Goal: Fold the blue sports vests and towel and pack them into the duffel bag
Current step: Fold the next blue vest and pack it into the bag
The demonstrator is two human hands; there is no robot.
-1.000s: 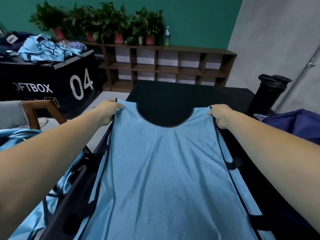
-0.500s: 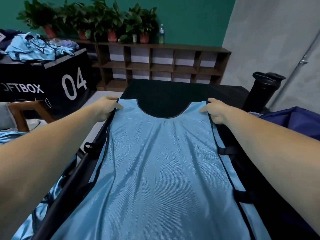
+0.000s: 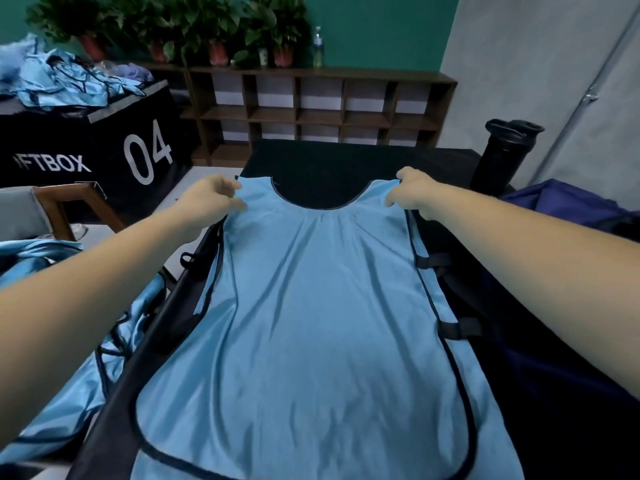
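1. Work item. One blue sports vest [image 3: 311, 323] lies flat and lengthwise on the black table [image 3: 346, 161], neck opening at the far end and lower hem nearest the camera. Creases fan out in the fabric below the neckline. Black side straps [image 3: 459, 329] project from its right edge onto the table.

2. Left hand [image 3: 211, 199]. The thumb and curled fingers pinch the vest's far-left shoulder corner, at the left edge of the table.

3. Right hand [image 3: 412, 192]. The fingers are curled over the far-right shoulder corner and grip it, and the fabric bunches slightly beneath them. Both forearms reach forward along either side of the vest.

4. Adjacent items.
- Dark navy bag [image 3: 568, 209] (presumably the duffel, only partly in view): beside the table on the right.
- Black bottle [image 3: 502, 157]: upright at the far-right corner of the table.
- More blue vests [image 3: 69, 341]: a loose heap below the left edge of the table.
- A second heap of vests [image 3: 62, 81]: on the black box marked "04" [image 3: 104, 150], far left.
- Wooden shelf unit [image 3: 311, 109]: against the green wall, carrying potted plants [image 3: 214, 32] and a clear water bottle [image 3: 317, 46].
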